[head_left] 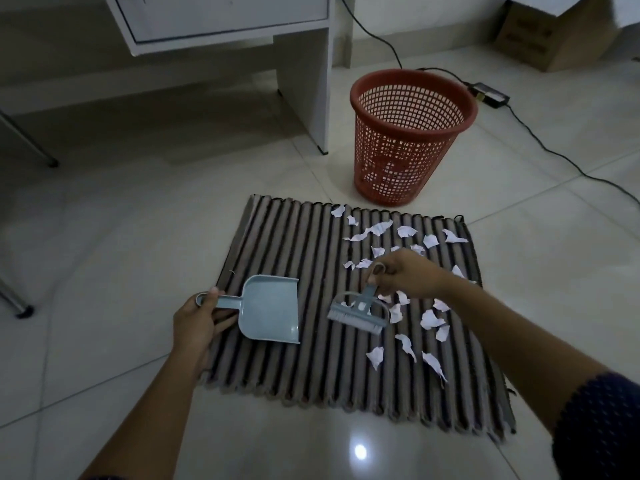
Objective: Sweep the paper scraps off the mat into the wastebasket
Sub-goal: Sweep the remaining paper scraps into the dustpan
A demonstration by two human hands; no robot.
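A striped brown mat (298,237) lies on the tiled floor. Several white paper scraps (429,318) are scattered over its right half. My left hand (195,323) is shut on the handle of a light blue dustpan (268,308), which rests on the mat's left part with its mouth toward the near right. My right hand (405,271) grips the handle of a small blue brush (356,311); its bristles touch the mat just left of the scraps. A red mesh wastebasket (412,133) stands upright on the floor beyond the mat's far right corner.
A white desk (301,81) stands at the back left, close to the wastebasket. A black cable (540,140) with a power adapter (491,95) runs across the floor at the right. A cardboard box (550,36) sits at the far right.
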